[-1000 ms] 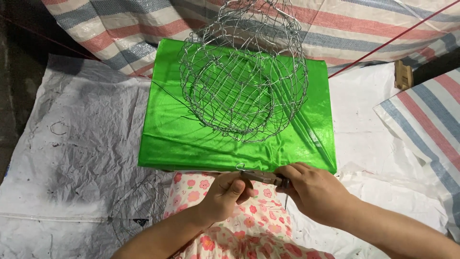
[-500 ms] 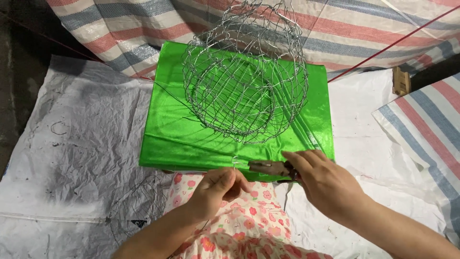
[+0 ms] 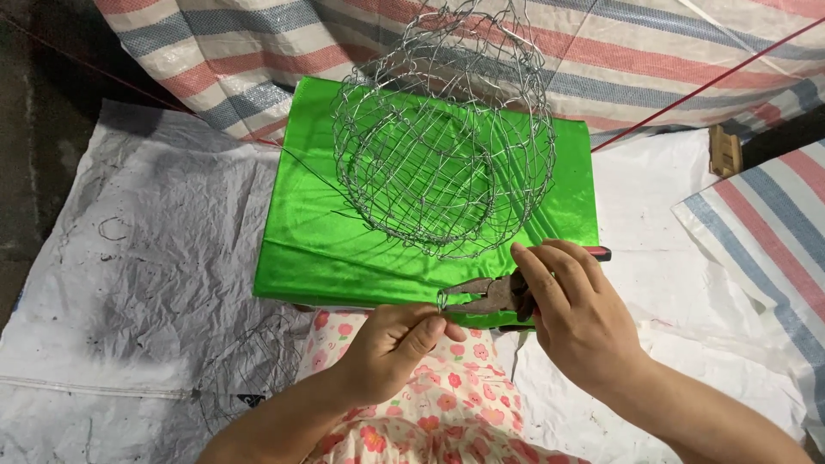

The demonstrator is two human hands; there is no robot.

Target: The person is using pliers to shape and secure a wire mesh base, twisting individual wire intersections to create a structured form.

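A round wire mesh cage (image 3: pixel 447 137) stands on a shiny green cloth-covered board (image 3: pixel 301 249). My right hand (image 3: pixel 576 318) grips rusty pliers (image 3: pixel 490 296) with red handles, their jaws pointing left at the cage's near bottom rim. My left hand (image 3: pixel 395 344) pinches a thin wire end (image 3: pixel 441 299) right at the plier jaws, thumb and forefinger closed on it. Both hands sit just below the cage, over my floral-print lap (image 3: pixel 438 412).
White plastic sheeting (image 3: pixel 137 283) covers the ground left and right. A striped tarp (image 3: pixel 258 43) lies behind the board, another striped piece (image 3: pixel 773 241) at right. A red cord (image 3: pixel 713 82) runs diagonally at upper right. A wooden block (image 3: pixel 726 150) sits by it.
The pliers have come up to the cage's lower rim and closed toward the wire. My left hand has shifted slightly right to pinch the wire at the jaws.
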